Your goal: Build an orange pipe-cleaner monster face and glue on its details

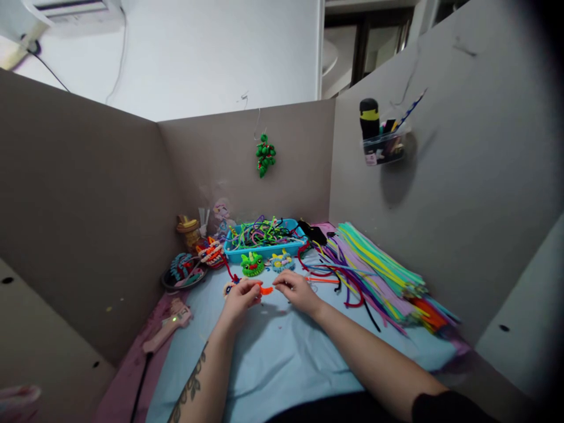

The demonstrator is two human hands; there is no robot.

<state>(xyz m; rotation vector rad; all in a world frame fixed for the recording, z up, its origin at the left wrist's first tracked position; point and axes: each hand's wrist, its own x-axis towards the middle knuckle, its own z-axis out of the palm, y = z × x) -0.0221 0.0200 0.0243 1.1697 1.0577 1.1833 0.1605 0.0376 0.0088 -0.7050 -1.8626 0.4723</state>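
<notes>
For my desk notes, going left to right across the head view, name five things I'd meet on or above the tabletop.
Pink corded tool, left hand, orange fuzzy piece, right hand, bundle of multicolored fuzzy stems.

The right sleeve (449,408) is black, the left forearm (218,364) leaf-tattooed.

The left hand (241,298) is covering one end of the orange piece (267,291) in its fingers and, just behind them, part of a doll (228,288). The right hand (300,292) is showing too little to tell whether its fingertips are pinching anything. Well right of the fingers, the stems (426,312) are blurring at their near ends. Far left, a cord (141,382) is running out of view.
</notes>
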